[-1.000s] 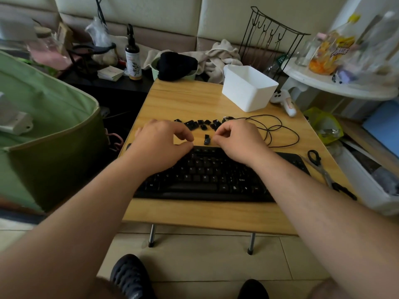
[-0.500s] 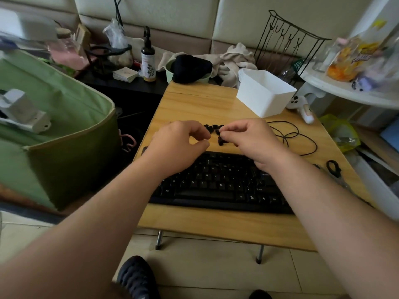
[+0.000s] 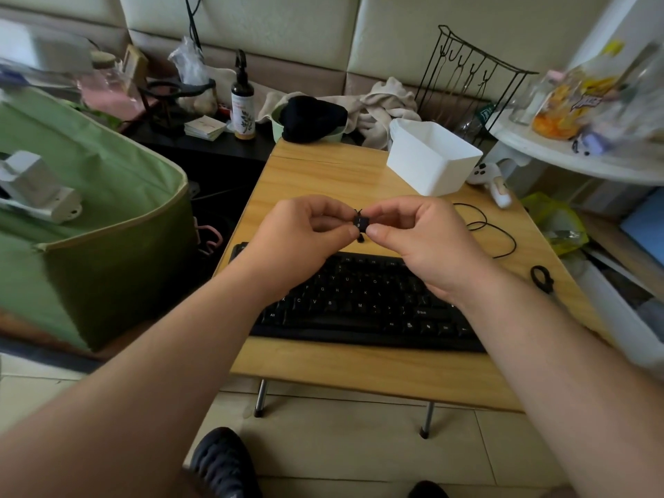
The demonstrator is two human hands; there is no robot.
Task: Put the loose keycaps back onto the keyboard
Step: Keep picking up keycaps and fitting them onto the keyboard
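Observation:
A black keyboard (image 3: 363, 303) lies on the small wooden table (image 3: 323, 174), partly covered by my forearms. Above its back edge I hold one black keycap (image 3: 360, 223) with white print, pinched from the left by my left hand (image 3: 301, 242) and from the right by my right hand (image 3: 424, 242). The cap faces me, lifted off the table. A bit of another loose keycap (image 3: 360, 239) shows just below the held one. The remaining loose caps behind are hidden by my hands.
A white plastic bin (image 3: 431, 159) stands at the table's back right, with the black keyboard cable (image 3: 492, 231) coiled beside it. Scissors (image 3: 542, 280) lie by the right edge. A green fabric box (image 3: 90, 224) stands to the left, and my shoe (image 3: 222, 461) is under the table.
Both hands rose from the row of loose keycaps behind the keyboard and came together, now pinching one cap between them in the air. The camera tilted and shifted a little.

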